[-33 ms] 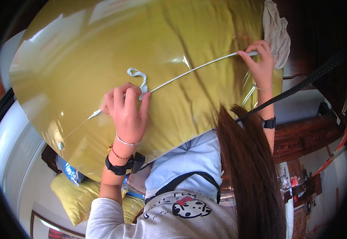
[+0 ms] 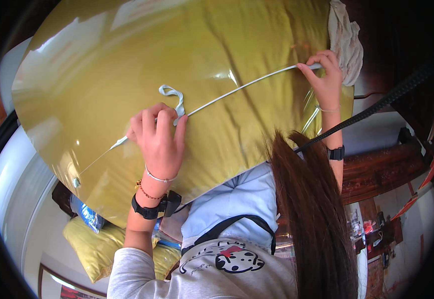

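A thin pale cord or ribbon runs taut and slanting across a glossy yellow-covered table. My left hand rests over its lower left part, fingers bent and closed on it. A twisted loop of the same pale material stands out beyond that thumb. Left of the hand a narrow pale tip tapers into a fine thread, leading toward a small pale object near the table's edge. At the far right, my right hand pinches the cord's other end between thumb and forefinger.
A crumpled beige cloth lies at the table's right edge, beside my right hand. Long brown hair and a black braided cable hang across the right side. A yellow cushion sits below the table at the left.
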Tool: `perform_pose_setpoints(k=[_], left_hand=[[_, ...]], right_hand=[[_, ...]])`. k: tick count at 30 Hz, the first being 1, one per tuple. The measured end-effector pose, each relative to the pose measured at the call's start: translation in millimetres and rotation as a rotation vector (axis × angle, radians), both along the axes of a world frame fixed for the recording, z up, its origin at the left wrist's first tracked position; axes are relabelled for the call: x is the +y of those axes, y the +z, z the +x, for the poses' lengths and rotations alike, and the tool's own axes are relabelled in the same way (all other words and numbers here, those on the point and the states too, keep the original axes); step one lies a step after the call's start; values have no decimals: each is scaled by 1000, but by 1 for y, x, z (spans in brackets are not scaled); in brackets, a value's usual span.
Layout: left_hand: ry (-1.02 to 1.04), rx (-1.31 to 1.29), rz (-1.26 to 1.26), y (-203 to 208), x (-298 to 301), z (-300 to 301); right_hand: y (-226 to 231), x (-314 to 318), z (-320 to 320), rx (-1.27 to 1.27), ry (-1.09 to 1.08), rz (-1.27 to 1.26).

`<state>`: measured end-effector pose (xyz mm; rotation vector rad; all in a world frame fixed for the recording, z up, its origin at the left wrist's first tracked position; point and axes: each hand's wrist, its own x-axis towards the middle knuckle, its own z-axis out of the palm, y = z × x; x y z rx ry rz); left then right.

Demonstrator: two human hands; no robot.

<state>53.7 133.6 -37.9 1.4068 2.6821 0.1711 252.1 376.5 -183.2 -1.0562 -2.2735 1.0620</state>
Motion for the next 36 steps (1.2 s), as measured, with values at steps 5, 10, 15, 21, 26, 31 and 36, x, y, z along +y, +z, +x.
perform_pose_setpoints(k=[5, 10, 15, 21, 26, 31, 36], left_hand=[[-124, 12, -15, -6, -5, -1], [-156, 18, -32, 0, -1, -2], [-175, -31, -12, 4, -4, 1], [-168, -64, 26, 2, 1, 10], [-101, 1, -79, -9, 20, 18], [-137, -3, 32, -5, 18, 21], [-412, -516, 27, 4, -13, 41]], right_hand=[[-5, -5, -3, -26, 9, 31], [-6, -8, -2, -30, 37, 98], [2, -13, -1, 3, -15, 48], [30, -35, -13, 37, 47, 88], [48, -66, -38, 145, 273, 78], [58, -69, -37, 205, 111, 51], [56, -75, -5, 7, -141, -215]])
